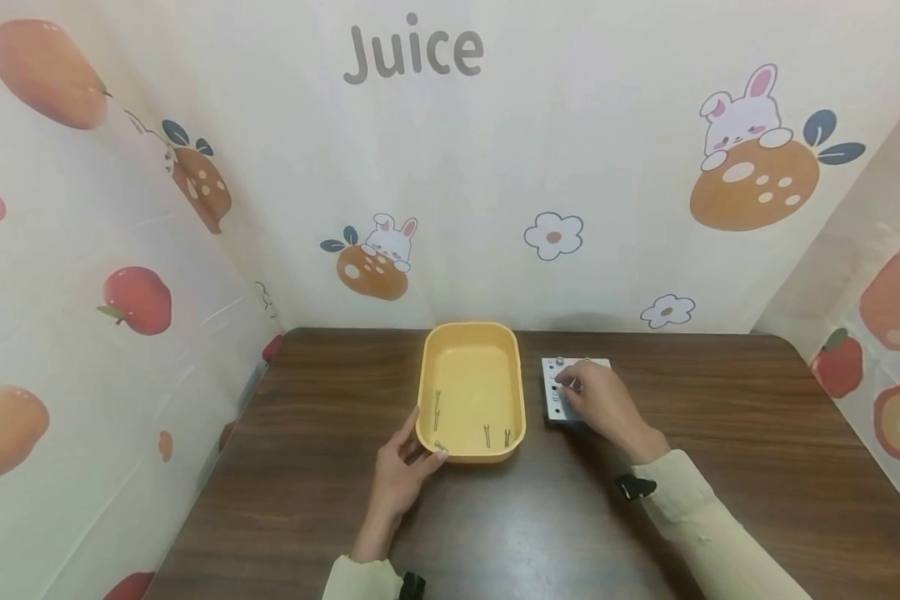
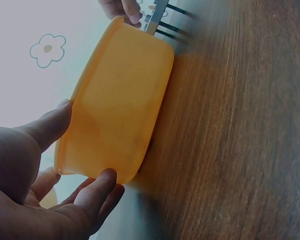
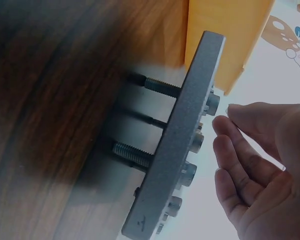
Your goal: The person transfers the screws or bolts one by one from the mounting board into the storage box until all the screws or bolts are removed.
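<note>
A yellow plastic tray (image 1: 471, 392) stands on the table with several small screws (image 1: 487, 436) lying in it. My left hand (image 1: 402, 471) holds the tray by its near left corner, thumb at the near rim and fingers along the left side. To the right of the tray is a metal plate (image 1: 552, 411), raised off the tabletop. The right wrist view shows bolts (image 3: 162, 87) passing through it, their heads on top and threaded ends underneath. My right hand (image 1: 598, 400) hovers over the plate, fingers loosely bent beside a bolt head (image 3: 213, 104); nothing shows between them.
The dark wood table (image 1: 285, 500) runs back to a white printed curtain (image 1: 465, 167), which also hangs at both sides. Tray and plate stand close together, with a narrow gap between them.
</note>
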Motion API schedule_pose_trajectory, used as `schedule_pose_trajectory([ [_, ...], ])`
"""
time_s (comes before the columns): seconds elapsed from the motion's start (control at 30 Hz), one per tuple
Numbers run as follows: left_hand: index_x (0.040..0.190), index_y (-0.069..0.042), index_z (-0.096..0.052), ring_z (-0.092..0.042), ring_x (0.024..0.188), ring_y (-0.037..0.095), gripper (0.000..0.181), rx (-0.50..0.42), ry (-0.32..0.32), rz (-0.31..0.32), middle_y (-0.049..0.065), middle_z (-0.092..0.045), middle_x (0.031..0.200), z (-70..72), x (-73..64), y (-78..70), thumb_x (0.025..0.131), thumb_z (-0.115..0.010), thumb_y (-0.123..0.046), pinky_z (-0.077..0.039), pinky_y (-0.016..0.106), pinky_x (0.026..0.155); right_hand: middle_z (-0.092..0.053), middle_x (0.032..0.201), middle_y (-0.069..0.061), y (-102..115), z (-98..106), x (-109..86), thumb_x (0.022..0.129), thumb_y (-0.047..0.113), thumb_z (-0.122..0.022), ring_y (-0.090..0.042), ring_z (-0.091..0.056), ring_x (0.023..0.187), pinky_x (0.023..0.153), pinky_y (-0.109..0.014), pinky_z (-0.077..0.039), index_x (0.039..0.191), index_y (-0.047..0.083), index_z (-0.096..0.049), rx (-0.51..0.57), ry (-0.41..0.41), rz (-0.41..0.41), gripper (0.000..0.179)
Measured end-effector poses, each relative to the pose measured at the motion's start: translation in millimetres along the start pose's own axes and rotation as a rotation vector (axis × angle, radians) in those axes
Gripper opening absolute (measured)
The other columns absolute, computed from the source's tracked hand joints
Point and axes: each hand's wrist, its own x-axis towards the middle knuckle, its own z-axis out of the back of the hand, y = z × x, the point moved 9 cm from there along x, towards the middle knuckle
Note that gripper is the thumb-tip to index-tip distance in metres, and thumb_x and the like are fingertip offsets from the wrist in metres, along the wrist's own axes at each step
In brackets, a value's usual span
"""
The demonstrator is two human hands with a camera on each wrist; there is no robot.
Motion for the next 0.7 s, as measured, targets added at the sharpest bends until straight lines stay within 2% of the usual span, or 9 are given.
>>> schedule_pose_trajectory([
  [0.13, 0.162, -0.014, -0.045, -0.06, 0.134, 0.04, 0.087, 0.01, -0.003, 0.009, 0.025, -0.044, 0.163, 0.1, 0.1, 0.3, 0.086, -0.088, -0.011, -0.06, 0.043, 0.102, -0.077, 0.099, -0.015, -1, -1, -2.3, 0.092, -0.002, -0.077, -0.029, -0.069, 0.09, 0.084, -0.053, -0.061, 0.103, -0.001, -0.079, -0.006, 0.009, -0.006, 0.011],
  [0.33, 0.162, -0.015, -0.044, -0.059, 0.135, 0.042, 0.087, 0.008, 0.003, 0.017, 0.026, -0.042, 0.163, -0.2, 0.1, 1.7, 0.086, -0.088, -0.011, -0.06, 0.043, 0.102, -0.076, 0.101, -0.015, -4, -1, -8.8, 0.093, 0.001, -0.078, -0.031, -0.07, 0.094, 0.088, -0.054, -0.061, 0.104, 0.0, -0.079, -0.005, 0.014, -0.038, 0.012],
  [0.57, 0.162, -0.016, -0.045, -0.057, 0.137, 0.043, 0.087, 0.018, -0.005, 0.018, 0.027, -0.04, 0.164, 0.2, 1.1, 2.5, 0.086, -0.088, -0.012, -0.059, 0.046, 0.103, -0.077, 0.106, -0.017, -9, 2, -15.7, 0.093, 0.0, -0.077, -0.035, -0.071, 0.101, 0.092, -0.057, -0.059, 0.106, 0.0, -0.078, -0.016, -0.008, -0.018, 0.013],
  [0.7, 0.162, -0.015, -0.045, -0.056, 0.137, 0.044, 0.087, 0.024, -0.004, 0.007, 0.026, -0.04, 0.164, 0.1, 2.0, 1.6, 0.087, -0.088, -0.013, -0.058, 0.047, 0.104, -0.077, 0.106, -0.017, -10, 6, -19.0, 0.092, -0.002, -0.077, -0.035, -0.071, 0.1, 0.091, -0.056, -0.06, 0.107, 0.0, -0.078, -0.006, -0.026, 0.001, 0.015],
])
